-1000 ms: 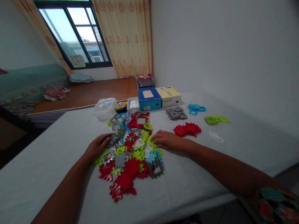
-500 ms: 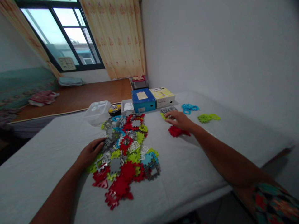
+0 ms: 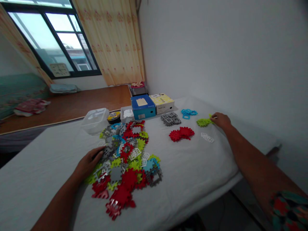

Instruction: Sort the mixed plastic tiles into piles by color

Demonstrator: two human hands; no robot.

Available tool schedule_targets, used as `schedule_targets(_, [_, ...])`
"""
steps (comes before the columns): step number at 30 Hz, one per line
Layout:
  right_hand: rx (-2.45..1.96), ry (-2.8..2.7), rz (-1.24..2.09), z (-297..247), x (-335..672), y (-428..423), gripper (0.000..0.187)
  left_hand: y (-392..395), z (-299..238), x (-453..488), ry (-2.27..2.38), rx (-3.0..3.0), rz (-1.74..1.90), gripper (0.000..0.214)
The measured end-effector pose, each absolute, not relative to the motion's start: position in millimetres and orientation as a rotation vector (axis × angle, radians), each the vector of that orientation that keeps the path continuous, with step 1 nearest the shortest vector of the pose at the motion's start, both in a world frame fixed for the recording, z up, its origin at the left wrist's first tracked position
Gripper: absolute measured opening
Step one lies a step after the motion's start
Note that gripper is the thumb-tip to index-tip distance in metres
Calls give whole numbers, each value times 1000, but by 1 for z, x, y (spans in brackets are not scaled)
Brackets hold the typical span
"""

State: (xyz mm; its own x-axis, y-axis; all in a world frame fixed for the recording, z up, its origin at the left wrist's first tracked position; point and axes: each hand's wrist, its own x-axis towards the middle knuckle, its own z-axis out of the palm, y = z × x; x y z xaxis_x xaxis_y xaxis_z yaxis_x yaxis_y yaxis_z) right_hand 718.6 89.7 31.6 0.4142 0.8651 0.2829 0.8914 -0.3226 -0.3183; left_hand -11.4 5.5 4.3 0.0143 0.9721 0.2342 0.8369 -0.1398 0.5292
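Observation:
A mixed heap of flat plastic puzzle pieces [image 3: 125, 157], red, green, grey, blue and white, lies in the middle of the white-covered table [image 3: 192, 173]. My left hand [image 3: 89, 162] rests on the heap's left edge, fingers curled over pieces. My right hand [image 3: 220, 119] is stretched far to the right, fingers pinched on a green piece at the small green pile [image 3: 203, 122]. Sorted piles lie nearby: red [image 3: 181, 133], grey [image 3: 170, 118], blue [image 3: 188, 113] and white [image 3: 207, 137].
At the table's far edge stand a blue box [image 3: 142, 106], a yellow-topped box [image 3: 161, 102], a small white box [image 3: 126, 113], a round tin [image 3: 113, 116] and a clear plastic tub [image 3: 95, 119]. A white wall runs along the right; window and curtain are behind.
My right hand left the heap with a green piece, passed over the red pile and reached the green pile at the right. The left hand stayed on the heap. The view turned right.

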Motion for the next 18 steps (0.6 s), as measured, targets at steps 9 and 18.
schedule_targets(9, [-2471,-1406,7,26,722,94,39,7,5,-13,1882,2071,794,67])
schedule_targets(18, [-2137,-1752,-54,57,648,75,41,4,11,-1,1866,2081,791,69])
